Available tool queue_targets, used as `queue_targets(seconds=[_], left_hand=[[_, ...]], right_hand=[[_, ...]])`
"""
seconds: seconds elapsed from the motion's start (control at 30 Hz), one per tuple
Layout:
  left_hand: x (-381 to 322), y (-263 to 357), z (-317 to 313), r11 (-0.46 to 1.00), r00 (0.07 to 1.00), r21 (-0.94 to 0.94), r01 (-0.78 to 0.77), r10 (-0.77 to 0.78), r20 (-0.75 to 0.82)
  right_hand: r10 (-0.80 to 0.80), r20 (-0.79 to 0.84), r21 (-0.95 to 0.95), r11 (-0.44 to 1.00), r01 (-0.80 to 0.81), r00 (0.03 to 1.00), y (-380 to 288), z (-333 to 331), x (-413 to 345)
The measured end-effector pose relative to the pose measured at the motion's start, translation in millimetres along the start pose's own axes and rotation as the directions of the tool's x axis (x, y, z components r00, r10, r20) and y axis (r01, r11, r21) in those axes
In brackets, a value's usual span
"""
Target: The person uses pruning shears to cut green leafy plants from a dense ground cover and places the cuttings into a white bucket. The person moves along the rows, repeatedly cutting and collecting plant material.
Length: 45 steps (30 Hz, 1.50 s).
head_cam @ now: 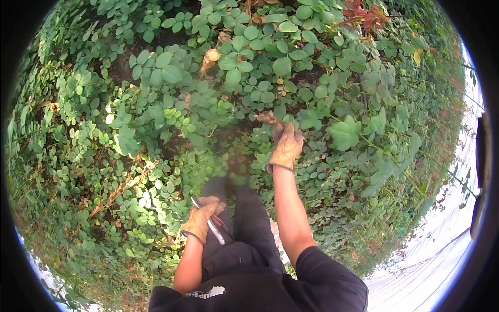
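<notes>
My left hand (202,218), in a tan work glove, is close to my thigh. It grips a slim hand tool (216,233) with a pale, curved edge and a reddish part; the fingers cover too much of it to tell its exact kind. Farther forward, my right hand (287,147) reaches into low rose-like foliage (234,76), also gloved. A clump of dry brown leaves (268,117) sticks out at its fingertips, and the fingers appear closed on it. Green leaves hide part of the ground around that hand.
A leafy stem (370,143) slants across the right side, close to my right arm. Dry brown stalks (122,189) lie among leaves at the left. Reddish leaves (366,17) stand at the top right. A pale sheeted surface (425,257) borders the plants at lower right.
</notes>
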<state>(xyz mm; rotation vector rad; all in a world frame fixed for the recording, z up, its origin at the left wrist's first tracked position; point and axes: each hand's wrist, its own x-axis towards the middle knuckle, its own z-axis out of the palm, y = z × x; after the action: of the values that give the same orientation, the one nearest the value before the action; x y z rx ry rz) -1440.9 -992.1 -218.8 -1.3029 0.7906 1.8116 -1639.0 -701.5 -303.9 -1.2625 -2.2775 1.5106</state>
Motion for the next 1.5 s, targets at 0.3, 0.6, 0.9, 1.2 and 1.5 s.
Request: queue_targets(seconds=[0.3,0.6,0.9,1.2,1.5], left_hand=[[6,-13,-7,0.997,0.993,0.041,-0.065,0.068,-0.093],[3,-51,5,0.960,0.983,0.213,-0.181,0.171,0.065],[40,-108,-9,0.941,0.925,0.334,-0.052,-0.081,0.372],[-11,-115,91,0.652,0.990,0.745,-0.141,0.115,0.086],[-17,-43,84,0.307,0.991,0.950,-0.053,0.134,0.012]], right_hand=[[0.293,0.140,0.364,0.873,-0.324,0.946,64,-173,-105],[0.822,-0.192,0.771,0.464,-0.436,0.536,84,-382,-233],[0.704,-0.646,0.743,0.668,0.033,0.296,287,-698,-454],[0.956,-0.274,0.164,-0.061,-0.985,-0.105,334,-601,-436],[0.798,0.253,-0.948,0.317,-0.025,0.547,297,-502,-386]])
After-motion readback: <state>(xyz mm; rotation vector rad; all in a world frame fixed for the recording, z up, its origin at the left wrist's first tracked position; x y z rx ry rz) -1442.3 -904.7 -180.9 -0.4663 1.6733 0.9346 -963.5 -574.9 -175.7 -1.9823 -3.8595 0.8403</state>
